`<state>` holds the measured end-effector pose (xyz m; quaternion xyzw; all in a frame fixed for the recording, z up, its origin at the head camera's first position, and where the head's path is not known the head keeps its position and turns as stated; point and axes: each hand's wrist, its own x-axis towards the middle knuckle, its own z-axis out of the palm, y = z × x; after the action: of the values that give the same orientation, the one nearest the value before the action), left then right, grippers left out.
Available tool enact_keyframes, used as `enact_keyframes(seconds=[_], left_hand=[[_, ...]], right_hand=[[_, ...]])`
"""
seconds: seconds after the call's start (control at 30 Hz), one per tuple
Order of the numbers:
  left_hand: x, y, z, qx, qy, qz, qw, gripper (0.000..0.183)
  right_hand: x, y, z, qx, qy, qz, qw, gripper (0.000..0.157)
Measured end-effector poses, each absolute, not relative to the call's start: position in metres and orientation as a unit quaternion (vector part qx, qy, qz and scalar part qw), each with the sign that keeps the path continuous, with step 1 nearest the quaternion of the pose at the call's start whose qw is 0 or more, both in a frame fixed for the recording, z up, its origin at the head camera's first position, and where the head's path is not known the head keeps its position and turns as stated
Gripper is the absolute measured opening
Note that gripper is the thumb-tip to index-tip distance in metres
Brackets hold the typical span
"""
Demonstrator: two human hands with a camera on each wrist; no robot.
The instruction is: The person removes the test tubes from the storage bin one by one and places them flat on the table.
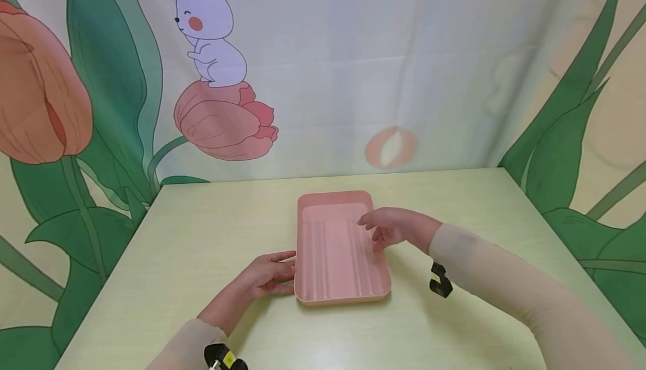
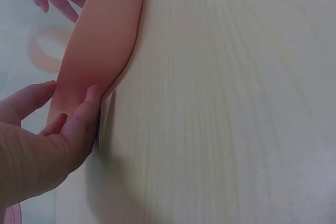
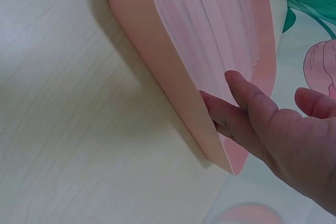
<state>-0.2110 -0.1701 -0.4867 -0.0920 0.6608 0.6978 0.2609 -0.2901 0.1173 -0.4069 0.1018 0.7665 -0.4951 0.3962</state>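
Note:
A pink rectangular tray [image 1: 337, 246] with raised ridges along its floor lies on the table, its long sides running away from me. My left hand [image 1: 270, 274] is at the tray's left side, fingers extended with the tips right at the outer wall. In the left wrist view those fingertips [image 2: 92, 95] overlap the tray's side wall [image 2: 105, 30]. Over the right rim reaches my right hand [image 1: 391, 227], its fingers loosely bent above the inside of the tray. The right wrist view shows several fingers [image 3: 236, 124] past the near wall, partly hidden by it.
The pale wood-grain table [image 1: 227, 213] surrounds the tray. Behind it hangs a printed cloth [image 1: 323, 78] with a rabbit and tulips, reaching along both sides. A black wrist strap [image 1: 441, 280] hangs under the right sleeve.

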Motion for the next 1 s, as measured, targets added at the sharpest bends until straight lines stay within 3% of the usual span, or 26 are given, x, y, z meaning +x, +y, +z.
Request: enact_keyframes(seconds=[0.63, 1.0], left_hand=[[-0.210, -0.168, -0.487, -0.105, 0.671, 0.688, 0.254, 0.057], [-0.211, -0.168, -0.485, -0.115, 0.674, 0.685, 0.251, 0.056]], right_hand=[[-0.288, 0.107, -0.420, 0.131, 0.741, -0.518, 0.407, 0.069], [-0.291, 0.096, -0.425, 0.140, 0.759, -0.509, 0.381, 0.067]])
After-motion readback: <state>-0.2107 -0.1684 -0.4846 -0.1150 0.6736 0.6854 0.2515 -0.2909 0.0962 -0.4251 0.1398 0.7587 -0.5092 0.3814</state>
